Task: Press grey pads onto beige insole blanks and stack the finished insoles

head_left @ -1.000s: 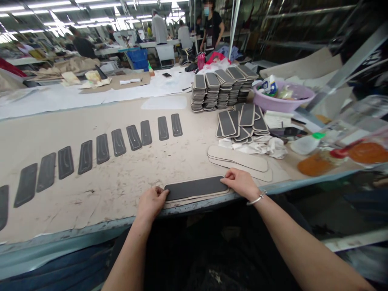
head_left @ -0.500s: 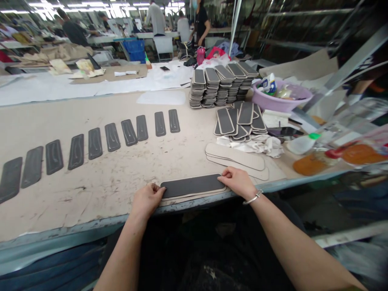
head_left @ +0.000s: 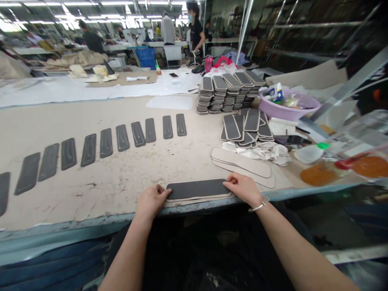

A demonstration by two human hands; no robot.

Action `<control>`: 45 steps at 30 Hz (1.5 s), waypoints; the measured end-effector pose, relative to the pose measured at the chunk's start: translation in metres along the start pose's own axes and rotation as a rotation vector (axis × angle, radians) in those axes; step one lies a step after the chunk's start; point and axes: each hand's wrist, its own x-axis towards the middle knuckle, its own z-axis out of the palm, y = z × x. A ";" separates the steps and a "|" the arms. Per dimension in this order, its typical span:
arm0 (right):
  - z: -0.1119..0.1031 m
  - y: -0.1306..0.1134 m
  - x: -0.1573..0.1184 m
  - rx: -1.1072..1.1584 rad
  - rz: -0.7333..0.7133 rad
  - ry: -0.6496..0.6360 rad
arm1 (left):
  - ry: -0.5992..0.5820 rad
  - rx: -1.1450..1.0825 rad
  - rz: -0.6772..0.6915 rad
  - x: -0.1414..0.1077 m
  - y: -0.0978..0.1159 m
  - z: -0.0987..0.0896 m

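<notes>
A long dark grey strip (head_left: pixel 197 189) with rounded corners lies over a slightly larger beige piece (head_left: pixel 209 196) at the table's front edge. My left hand (head_left: pixel 153 198) pinches the strip's left end between thumb and fingers. At the other end, my right hand (head_left: pixel 242 186), with a bracelet at the wrist, pinches the right corner. The beige piece shows as a border around the dark strip. Just beyond my right hand lie several loose beige pieces (head_left: pixel 241 161), overlapping. To the left, a slanting row of dark strips (head_left: pixel 88 149) with shiny streaks rests on the table.
Tall stacks of bordered dark pieces (head_left: pixel 224 95) stand at the back, with a loose pile (head_left: pixel 242 126) before them. A purple basin (head_left: pixel 286 111), crumpled white cloth (head_left: pixel 273 152), a green-capped bottle (head_left: pixel 311 152) and an orange-filled bottle (head_left: pixel 318 174) occupy the right side. People work far behind.
The camera view has turned a little left, so everything appears shifted right. Both hands keep their pinch at the two ends of the dark strip.
</notes>
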 end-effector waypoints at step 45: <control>0.051 0.003 -0.046 -0.457 -0.350 0.084 | 0.247 0.121 0.715 -0.064 0.089 0.052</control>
